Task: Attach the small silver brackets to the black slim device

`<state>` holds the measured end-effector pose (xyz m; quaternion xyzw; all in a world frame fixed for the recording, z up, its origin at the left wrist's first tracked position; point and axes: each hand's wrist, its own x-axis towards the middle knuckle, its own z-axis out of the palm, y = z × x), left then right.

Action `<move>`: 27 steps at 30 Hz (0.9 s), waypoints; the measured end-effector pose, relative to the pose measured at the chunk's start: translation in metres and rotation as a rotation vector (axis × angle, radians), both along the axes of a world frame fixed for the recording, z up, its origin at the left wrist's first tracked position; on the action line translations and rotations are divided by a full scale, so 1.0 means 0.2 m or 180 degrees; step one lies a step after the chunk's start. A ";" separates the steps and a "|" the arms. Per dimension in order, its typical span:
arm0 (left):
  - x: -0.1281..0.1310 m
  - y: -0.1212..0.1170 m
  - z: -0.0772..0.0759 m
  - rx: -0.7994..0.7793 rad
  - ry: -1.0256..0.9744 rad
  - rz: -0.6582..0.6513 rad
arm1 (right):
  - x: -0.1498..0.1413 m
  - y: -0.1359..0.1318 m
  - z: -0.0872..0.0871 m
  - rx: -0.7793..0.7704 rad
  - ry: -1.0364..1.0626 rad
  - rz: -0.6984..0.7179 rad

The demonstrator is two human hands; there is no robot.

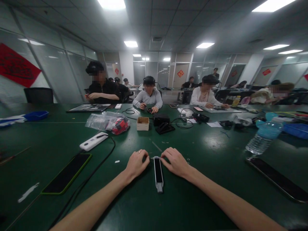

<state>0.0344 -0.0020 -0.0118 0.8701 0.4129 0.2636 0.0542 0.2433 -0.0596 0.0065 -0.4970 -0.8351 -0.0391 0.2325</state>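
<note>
On the green table in front of me lies a slim device [158, 171] with a long black face, a white rim and a silver-grey plug-like end towards me. My left hand [138, 163] rests just left of its far end, fingers curled and closed. Close to the far right corner is my right hand [175, 161], its fingers bent down and pressed together. A small pale piece shows at the device's far end, between the fingertips. Whether either hand pinches it is too small to make out.
To my left are a green-edged phone [67, 175], a white power bank [93, 142] with a black cable, and a clear plastic bag [106, 122]. A small box [142, 124] stands ahead. At right are a water bottle [263, 138] and a dark phone [276, 179]. Several people sit opposite.
</note>
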 end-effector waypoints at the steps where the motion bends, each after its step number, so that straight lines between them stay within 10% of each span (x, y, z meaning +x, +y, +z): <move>1: 0.00 0.01 0.00 -0.0098 0.0043 0.0068 | 0.01 0.00 0.00 -0.0038 -0.0067 -0.0079; 27: 0.00 0.00 0.01 -0.0238 0.0164 -0.0298 | 0.02 0.02 -0.02 -0.0287 -0.0609 -0.0300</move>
